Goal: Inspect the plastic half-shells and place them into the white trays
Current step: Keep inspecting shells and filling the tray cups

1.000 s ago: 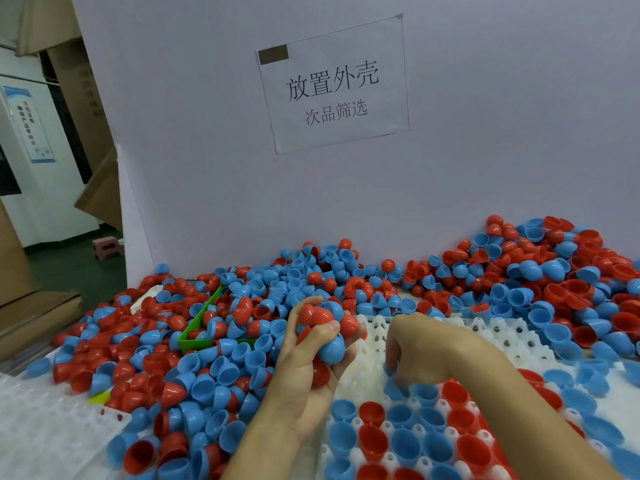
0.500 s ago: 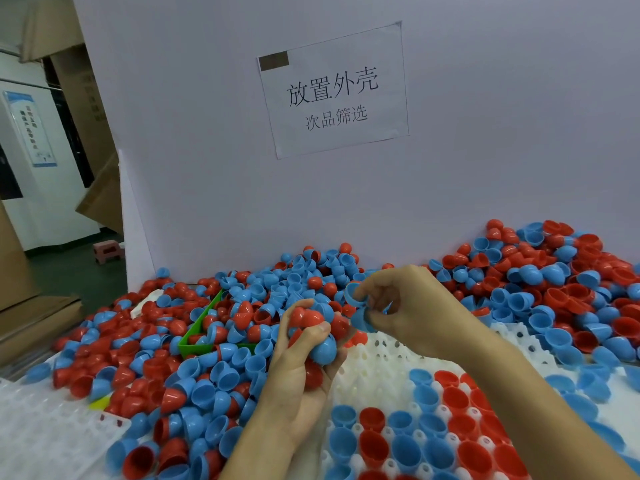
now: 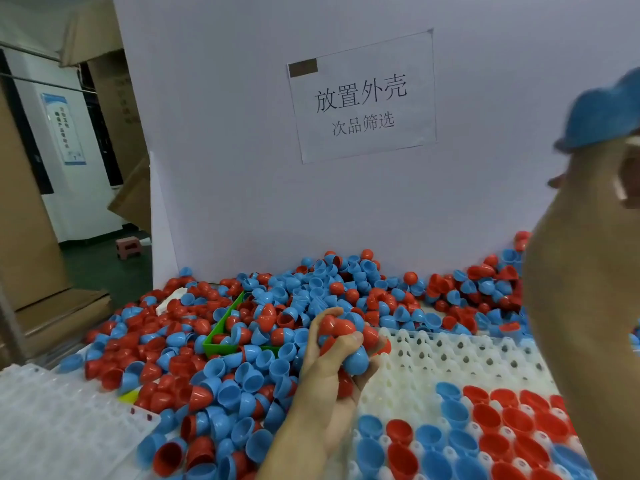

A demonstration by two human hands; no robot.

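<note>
Shells [image 3: 242, 344], red and blue, lie heaped across the counter's far and left side. Left hand [image 3: 332, 368] clutches a handful of them beside the tray's [image 3: 433, 362] far-left corner. Right hand [image 3: 588, 216], raised close to the camera, pinches one blue shell [image 3: 602, 112]. Tray's near rows hold seated shells.

Worktable heaped with loose red and blue half-shells [image 3: 242, 375], white tray [image 3: 450, 362] near right part-filled, second white tray [image 3: 59, 427] near left, green bin [image 3: 221, 344] half-buried centre-left
</note>
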